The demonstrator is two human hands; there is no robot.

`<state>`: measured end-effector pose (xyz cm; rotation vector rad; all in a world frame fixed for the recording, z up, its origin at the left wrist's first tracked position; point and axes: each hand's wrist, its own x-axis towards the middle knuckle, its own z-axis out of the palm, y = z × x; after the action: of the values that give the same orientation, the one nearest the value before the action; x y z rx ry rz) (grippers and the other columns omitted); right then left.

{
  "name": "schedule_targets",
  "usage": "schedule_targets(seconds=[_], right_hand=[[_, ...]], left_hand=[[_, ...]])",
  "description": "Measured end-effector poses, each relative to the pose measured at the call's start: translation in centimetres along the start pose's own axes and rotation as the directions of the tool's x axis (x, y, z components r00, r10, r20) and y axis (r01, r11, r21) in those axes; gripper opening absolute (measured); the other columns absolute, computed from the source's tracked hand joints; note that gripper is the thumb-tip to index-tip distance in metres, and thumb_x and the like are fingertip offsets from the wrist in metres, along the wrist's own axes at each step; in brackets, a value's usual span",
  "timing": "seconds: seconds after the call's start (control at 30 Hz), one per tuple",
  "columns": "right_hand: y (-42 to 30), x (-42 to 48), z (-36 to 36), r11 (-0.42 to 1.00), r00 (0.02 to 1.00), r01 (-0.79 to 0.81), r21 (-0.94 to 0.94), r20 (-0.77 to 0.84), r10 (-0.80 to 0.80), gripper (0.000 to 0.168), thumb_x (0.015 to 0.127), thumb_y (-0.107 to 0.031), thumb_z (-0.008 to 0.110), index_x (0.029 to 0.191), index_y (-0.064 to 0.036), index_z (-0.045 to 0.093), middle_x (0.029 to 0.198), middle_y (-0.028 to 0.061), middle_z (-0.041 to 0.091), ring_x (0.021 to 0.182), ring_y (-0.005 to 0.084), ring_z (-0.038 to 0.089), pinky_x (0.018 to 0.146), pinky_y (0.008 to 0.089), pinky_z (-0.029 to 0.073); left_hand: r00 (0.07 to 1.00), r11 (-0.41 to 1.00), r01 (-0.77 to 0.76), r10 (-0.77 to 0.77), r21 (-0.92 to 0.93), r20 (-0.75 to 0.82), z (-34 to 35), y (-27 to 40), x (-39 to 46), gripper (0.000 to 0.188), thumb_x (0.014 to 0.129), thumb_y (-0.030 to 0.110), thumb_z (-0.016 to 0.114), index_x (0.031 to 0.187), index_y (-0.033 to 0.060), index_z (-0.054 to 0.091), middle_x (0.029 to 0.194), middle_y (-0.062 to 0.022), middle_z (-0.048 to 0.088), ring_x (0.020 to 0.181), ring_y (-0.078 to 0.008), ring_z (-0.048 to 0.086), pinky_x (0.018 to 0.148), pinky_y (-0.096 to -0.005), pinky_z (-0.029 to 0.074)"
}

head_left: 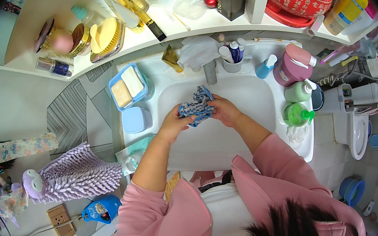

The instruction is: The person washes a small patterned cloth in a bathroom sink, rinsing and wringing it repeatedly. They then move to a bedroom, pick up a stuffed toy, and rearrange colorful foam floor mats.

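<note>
Above the basin of a white washbasin [200, 148], a crumpled blue-and-grey patterned cloth [196, 108] is held between my two hands. My left hand [174, 122] grips its left and lower side, thumb on top. On the right, my right hand [223, 109] pinches the cloth's other edge. Just beyond the cloth stands the grey faucet spout [210, 74]; whether water runs from it I cannot tell. A pale grey cloth [199, 51] is draped over the faucet's body.
Two soap bars sit in a blue soap box [127, 86] beside a lidded blue container [135, 120]. Several pump bottles, including a green one [295, 114], line the right rim. A cup of toothpaste tubes [233, 62] stands behind. Overhead runs a crowded white shelf [198, 27].
</note>
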<state>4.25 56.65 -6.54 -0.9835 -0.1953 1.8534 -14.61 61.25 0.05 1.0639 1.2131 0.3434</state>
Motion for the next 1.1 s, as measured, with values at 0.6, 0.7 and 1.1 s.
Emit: schedule_targets(seconds=[0.6, 0.7, 1.1], right_hand=[[-0.3, -3.3, -1.6, 0.988, 0.985, 0.120, -0.096, -0.116, -0.131, 0.044, 0.079, -0.011, 0.046, 0.123, -0.009, 0.046, 0.103, 0.0027, 0.056, 0.088, 0.0125, 0.054, 0.075, 0.0262, 0.044], [-0.3, -4.2, -3.9, 0.975, 0.973, 0.209, -0.079, -0.084, -0.216, 0.045, 0.076, -0.011, 0.043, 0.120, -0.008, 0.049, 0.104, 0.0041, 0.056, 0.090, 0.0138, 0.054, 0.076, 0.0265, 0.044], [-0.7, -13.6, -11.4, 0.850, 0.739, 0.520, -0.089, -0.452, -0.500, 0.045, 0.074, -0.010, 0.037, 0.116, -0.005, 0.052, 0.103, 0.0087, 0.057, 0.091, 0.0183, 0.055, 0.078, 0.0278, 0.044]], left_hand=[[0.987, 0.882, -0.045, 0.110, -0.469, 0.114, -0.5, 4.4, 0.5, 0.011, 0.090, 0.011, 0.045, 0.084, 0.0086, 0.054, 0.081, -0.0071, 0.061, 0.062, -0.0128, 0.056, 0.057, -0.0250, 0.049], [0.992, 0.879, -0.087, 0.118, -0.469, 0.038, -1.3, 4.3, 1.1, 0.009, 0.089, 0.010, 0.045, 0.087, 0.0065, 0.053, 0.078, -0.0063, 0.059, 0.063, -0.0128, 0.056, 0.059, -0.0263, 0.050], [0.964, 0.936, -0.075, -0.020, -0.345, -0.264, -1.9, 2.2, 7.5, 0.009, 0.088, 0.011, 0.048, 0.088, 0.0031, 0.053, 0.076, -0.0060, 0.058, 0.066, -0.0134, 0.057, 0.063, -0.0264, 0.054]])
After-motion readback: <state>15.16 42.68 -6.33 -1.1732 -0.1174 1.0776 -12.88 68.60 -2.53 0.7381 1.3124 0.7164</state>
